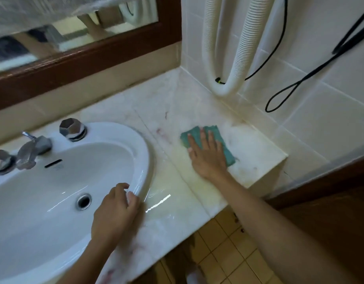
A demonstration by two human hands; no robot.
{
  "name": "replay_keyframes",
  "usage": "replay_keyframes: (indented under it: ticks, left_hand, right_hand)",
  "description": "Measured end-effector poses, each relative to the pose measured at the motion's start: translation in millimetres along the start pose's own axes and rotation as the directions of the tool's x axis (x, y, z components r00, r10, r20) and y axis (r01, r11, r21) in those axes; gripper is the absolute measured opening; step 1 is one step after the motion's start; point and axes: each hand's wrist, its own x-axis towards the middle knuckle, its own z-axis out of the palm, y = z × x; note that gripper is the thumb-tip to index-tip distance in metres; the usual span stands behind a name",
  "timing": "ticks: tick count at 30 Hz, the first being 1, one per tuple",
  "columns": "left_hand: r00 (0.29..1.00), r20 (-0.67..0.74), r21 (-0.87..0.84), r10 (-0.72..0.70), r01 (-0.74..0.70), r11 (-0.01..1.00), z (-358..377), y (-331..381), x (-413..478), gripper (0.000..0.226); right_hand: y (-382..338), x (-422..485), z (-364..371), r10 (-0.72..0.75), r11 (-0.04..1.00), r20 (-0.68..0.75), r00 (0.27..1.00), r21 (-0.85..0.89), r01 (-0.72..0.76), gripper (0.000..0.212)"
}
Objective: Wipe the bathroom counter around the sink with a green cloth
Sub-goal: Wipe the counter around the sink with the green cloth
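**Inspector:** Item one, cloth?

**Assistant:** One green cloth, flat on the marble worktop right of the sink, near the tiled side wall. The right hand lies on it, grip spread, palm and fingers pressed flat; the hand hides the cloth's middle.

**Inspector:** The other hand?

**Assistant:** The left hand rests on the sink's near right rim, grip curled loosely over the edge, holding nothing that I can make out.

**Inspector:** Fixtures, counted?

**Assistant:** One spout, two tap knobs: one whole, one cut off at the left edge. One drain. Two white corrugated hoses and black cables hang on the wall. The mirror is blurred; its reflection is unreadable.
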Motion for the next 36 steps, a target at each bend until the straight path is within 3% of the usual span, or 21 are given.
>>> replay_keyframes:
  ticks: [3, 6, 13, 18, 24, 28, 33, 36]
  left_hand:
    - [1.0, 0.004, -0.015, -0.014, 0.014, 1.0, 0.1, -2.1, -0.1, 0.037]
    - [0.999, 0.009, -0.044, -0.047, 0.047, 0.998, -0.1, -2.7, 0.8, 0.031]
    - [0.999, -0.003, -0.057, -0.032, 0.032, 0.998, -2.6, -1.7, -0.3, 0.031]
    - [1.0, -0.01, -0.055, -0.023, 0.022, 0.998, -2.3, -1.8, -1.2, 0.033]
    - [1.0, -0.001, -0.054, -0.023, 0.023, 0.998, -4.3, -1.1, -2.9, 0.036]
    - [0.999, 0.032, -0.078, -0.018, 0.02, 0.997, -7.2, -1.3, -4.2, 0.038]
    - [0.999, 0.039, -0.105, 0.002, 0.002, 0.994, -11.0, -4.4, -8.6, 0.04]
    - [1.0, 0.028, -0.098, 0.004, -0.002, 0.995, -11.3, -5.4, -10.0, 0.038]
  right_hand:
    - [-38.3, -53.5, 19.7, -0.237, 0.97, 0.034, 0.971, -0.04, 0.239, 0.053]
    - [-21.6, -89.2, 20.4, -0.308, 0.948, 0.077, 0.948, -0.057, 0.313, 0.051]
    - [46.8, -19.1, 0.2, -0.024, 0.998, -0.011, 1.0, -0.05, 0.023, 0.049]
    - [13.2, 18.3, 2.5, 0.162, 0.986, -0.058, 0.985, -0.036, -0.164, 0.053]
    - [-63.6, -53.7, 34.1, 0.033, 0.999, -0.073, 0.997, -0.029, -0.036, 0.055]
    - [-107.0, -127.2, 51.2, -0.069, 0.997, 0.016, 0.998, -0.042, 0.069, 0.062]
    - [-82.9, -176.2, 46.1, -0.277, 0.956, 0.084, 0.957, -0.073, 0.284, 0.054]
    - [-40.3, -162.7, 33.5, -0.243, 0.968, 0.064, 0.968, -0.047, 0.246, 0.051]
